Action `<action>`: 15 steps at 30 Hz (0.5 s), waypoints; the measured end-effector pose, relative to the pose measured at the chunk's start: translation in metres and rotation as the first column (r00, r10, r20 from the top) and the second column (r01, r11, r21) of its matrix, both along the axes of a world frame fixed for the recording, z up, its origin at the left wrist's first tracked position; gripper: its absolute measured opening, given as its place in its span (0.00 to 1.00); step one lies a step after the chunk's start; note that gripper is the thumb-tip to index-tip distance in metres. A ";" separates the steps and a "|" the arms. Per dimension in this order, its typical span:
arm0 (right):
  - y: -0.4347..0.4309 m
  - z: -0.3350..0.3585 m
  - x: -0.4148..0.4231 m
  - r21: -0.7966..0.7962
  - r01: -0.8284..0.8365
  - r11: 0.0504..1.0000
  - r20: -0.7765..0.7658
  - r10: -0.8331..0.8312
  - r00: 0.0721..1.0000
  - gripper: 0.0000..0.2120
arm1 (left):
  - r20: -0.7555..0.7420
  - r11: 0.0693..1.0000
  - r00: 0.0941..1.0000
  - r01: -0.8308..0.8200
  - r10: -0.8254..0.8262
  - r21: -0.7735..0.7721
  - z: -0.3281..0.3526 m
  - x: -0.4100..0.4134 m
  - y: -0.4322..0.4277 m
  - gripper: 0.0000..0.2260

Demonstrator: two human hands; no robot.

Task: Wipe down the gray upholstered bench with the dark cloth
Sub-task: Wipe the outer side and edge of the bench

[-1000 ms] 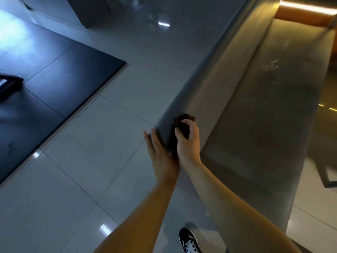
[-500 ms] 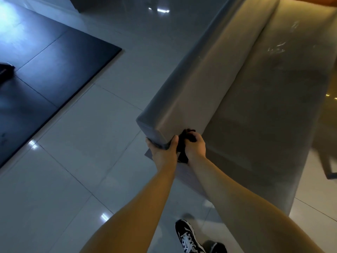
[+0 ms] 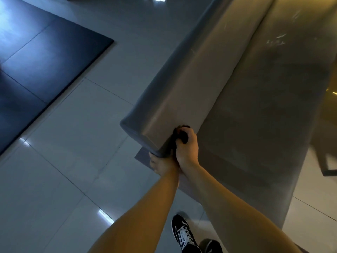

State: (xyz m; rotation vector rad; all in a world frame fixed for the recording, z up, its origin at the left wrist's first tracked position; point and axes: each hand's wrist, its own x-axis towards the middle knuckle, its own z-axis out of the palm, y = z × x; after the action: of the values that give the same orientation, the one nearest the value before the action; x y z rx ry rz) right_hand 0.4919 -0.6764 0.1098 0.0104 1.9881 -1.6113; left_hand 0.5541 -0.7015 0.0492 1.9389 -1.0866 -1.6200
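R hand (image 3: pixel 187 152) clenched round the dark cloth (image 3: pixel 182 137), pressing it vs the near end corner of the gray bench (image 3: pixel 255 106). L hand (image 3: pixel 162 164) touches under that corner, fingers hidden, can't tell grip tbh.

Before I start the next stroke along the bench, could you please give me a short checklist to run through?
1. Grip on the dark cloth: ok; the right hand has its fingers curled round it.
2. Cloth contact with the gray bench: ok; it is pressed against the near end of the backrest.
3. Bracing by the left hand: cannot tell; it sits at the backrest's lower corner, fingers hidden.
4. The light streaks on the far seat: cannot tell whether dirt or glare.
5. Footing: ok; the shoe stands on the tiled floor beside the bench.
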 end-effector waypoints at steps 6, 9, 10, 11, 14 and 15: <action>0.002 -0.046 -0.007 0.182 0.090 0.979 0.259 -0.136 0.956 0.15 | 0.098 0.988 0.992 0.095 -0.084 -0.118 0.014 0.002 0.008 0.45; 0.010 -0.054 0.002 0.175 0.133 0.976 0.387 -0.193 0.902 0.11 | 0.120 0.981 0.987 0.128 -0.111 -0.143 0.011 0.004 0.007 0.48; 0.012 -0.053 0.003 0.177 0.137 0.975 0.391 -0.197 0.899 0.09 | 0.129 0.981 0.985 0.134 -0.116 -0.139 0.011 0.004 0.007 0.48; 0.012 -0.051 0.004 0.183 0.136 0.974 0.390 -0.199 0.899 0.08 | 0.138 0.982 0.984 0.128 -0.109 -0.139 0.010 0.004 0.008 0.47; 0.010 -0.032 -0.005 0.153 0.165 0.974 0.381 -0.212 0.900 0.09 | 0.159 0.984 0.982 0.120 -0.098 -0.129 0.018 -0.003 0.013 0.49; 0.008 -0.024 -0.010 0.096 0.197 0.976 0.394 -0.219 0.893 0.10 | 0.173 0.988 0.982 0.100 -0.078 -0.121 0.020 -0.006 0.015 0.50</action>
State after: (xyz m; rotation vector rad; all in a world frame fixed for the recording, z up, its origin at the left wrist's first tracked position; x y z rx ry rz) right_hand 0.4824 -0.6679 0.0859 0.5520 1.7479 -1.5318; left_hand 0.5481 -0.6863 0.0689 1.9951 -1.3272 -1.4117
